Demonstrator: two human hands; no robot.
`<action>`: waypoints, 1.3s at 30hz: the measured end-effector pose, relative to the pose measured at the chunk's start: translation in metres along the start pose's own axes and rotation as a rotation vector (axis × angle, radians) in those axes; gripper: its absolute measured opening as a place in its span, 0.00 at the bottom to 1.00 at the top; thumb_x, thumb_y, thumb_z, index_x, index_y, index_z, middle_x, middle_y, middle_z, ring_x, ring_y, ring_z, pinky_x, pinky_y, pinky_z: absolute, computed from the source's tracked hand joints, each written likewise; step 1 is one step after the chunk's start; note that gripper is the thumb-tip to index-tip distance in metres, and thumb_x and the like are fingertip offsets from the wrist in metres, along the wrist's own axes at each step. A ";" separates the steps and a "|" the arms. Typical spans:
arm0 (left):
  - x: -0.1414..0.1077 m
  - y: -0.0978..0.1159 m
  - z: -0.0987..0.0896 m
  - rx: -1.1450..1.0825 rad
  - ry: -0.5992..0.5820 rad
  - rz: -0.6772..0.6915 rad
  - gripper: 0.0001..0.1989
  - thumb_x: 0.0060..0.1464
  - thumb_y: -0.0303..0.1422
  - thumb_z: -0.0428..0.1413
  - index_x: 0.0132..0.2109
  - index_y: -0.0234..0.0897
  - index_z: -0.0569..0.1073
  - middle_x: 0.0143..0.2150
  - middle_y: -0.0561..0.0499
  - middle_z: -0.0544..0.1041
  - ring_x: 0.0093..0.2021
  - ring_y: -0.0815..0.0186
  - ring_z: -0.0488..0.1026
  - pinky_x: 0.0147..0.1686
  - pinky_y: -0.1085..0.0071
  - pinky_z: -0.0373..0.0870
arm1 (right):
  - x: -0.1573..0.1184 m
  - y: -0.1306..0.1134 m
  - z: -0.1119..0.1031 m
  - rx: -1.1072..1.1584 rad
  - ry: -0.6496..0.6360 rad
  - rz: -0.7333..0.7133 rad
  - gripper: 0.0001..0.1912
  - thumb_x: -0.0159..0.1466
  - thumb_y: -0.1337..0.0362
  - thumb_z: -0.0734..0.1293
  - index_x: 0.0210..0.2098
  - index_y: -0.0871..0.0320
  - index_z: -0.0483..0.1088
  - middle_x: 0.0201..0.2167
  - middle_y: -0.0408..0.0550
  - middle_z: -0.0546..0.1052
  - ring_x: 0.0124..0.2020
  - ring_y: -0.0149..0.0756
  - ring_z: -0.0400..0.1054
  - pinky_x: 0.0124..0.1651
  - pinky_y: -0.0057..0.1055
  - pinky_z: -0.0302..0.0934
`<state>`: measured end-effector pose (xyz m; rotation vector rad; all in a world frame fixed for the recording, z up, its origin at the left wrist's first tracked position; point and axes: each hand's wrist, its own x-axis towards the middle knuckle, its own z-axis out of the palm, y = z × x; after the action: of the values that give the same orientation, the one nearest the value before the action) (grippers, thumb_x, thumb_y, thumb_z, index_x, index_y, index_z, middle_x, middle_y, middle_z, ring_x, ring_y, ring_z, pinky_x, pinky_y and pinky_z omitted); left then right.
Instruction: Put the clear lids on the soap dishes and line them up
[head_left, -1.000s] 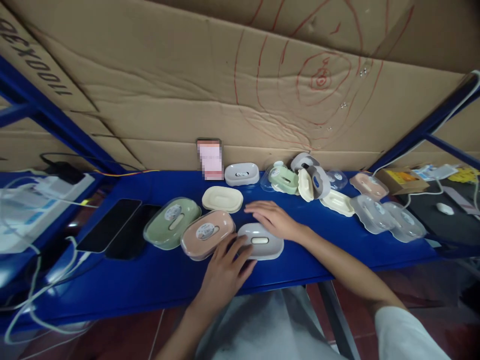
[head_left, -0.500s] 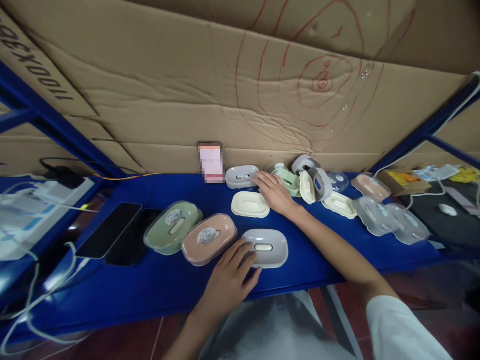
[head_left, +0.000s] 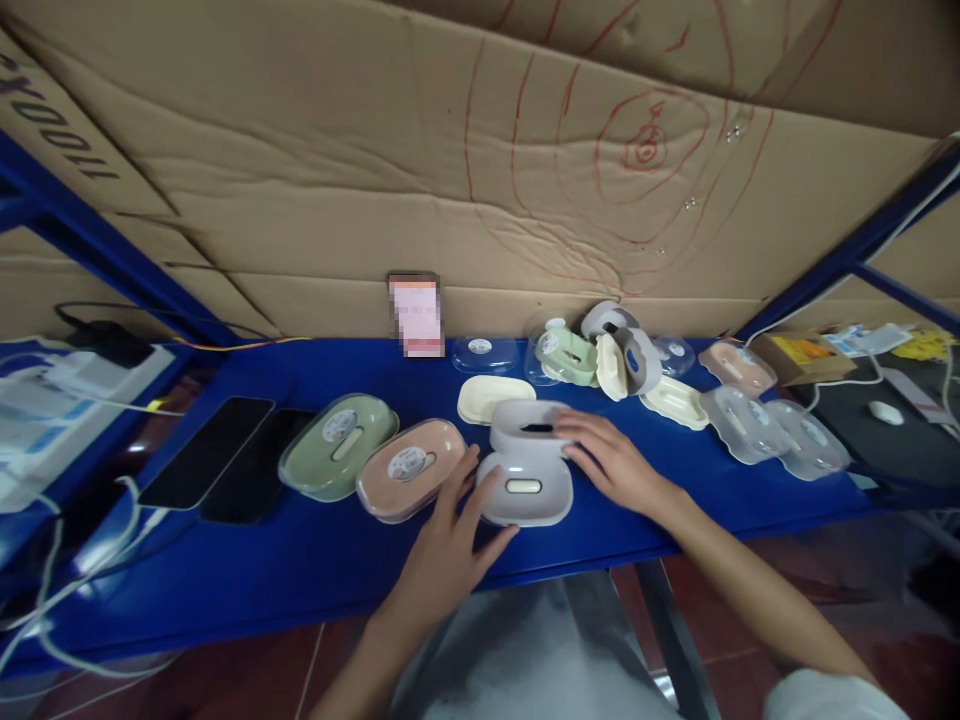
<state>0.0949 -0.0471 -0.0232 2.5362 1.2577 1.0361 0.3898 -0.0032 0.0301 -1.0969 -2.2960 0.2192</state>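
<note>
My right hand [head_left: 611,460] grips the right end of a hollow grey oval shell [head_left: 517,432], held just above the far edge of a shallow grey tray [head_left: 529,510] with a cream bar in its middle. Fingers apart, my left hand [head_left: 454,535] is at the tray's left edge. Left of it lie a pink oval box [head_left: 390,490] and a green oval box [head_left: 360,445], both under clear lids with round stickers. A cream oval piece [head_left: 480,397] rests behind the grey shell.
A clear lid [head_left: 486,355] lies near the cardboard wall, beside a propped phone [head_left: 417,318]. Several green, cream, grey and pink pieces sit back right. Phones [head_left: 210,450] and cables lie left.
My right hand has brought the grey shell from the back toward me, over the tray, uncovering the clear lid behind. My left hand stays at the tray's left edge.
</note>
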 end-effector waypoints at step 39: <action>-0.002 -0.005 -0.003 -0.220 -0.185 -0.032 0.45 0.62 0.36 0.67 0.78 0.49 0.53 0.81 0.37 0.52 0.74 0.45 0.66 0.65 0.49 0.75 | -0.068 -0.038 -0.005 0.181 -0.113 0.089 0.27 0.76 0.62 0.66 0.72 0.44 0.63 0.70 0.50 0.71 0.74 0.46 0.61 0.71 0.50 0.68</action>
<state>0.0889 -0.0458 -0.0233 2.3748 1.0683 0.8577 0.4010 -0.0798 0.0197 -1.1194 -2.2748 0.5254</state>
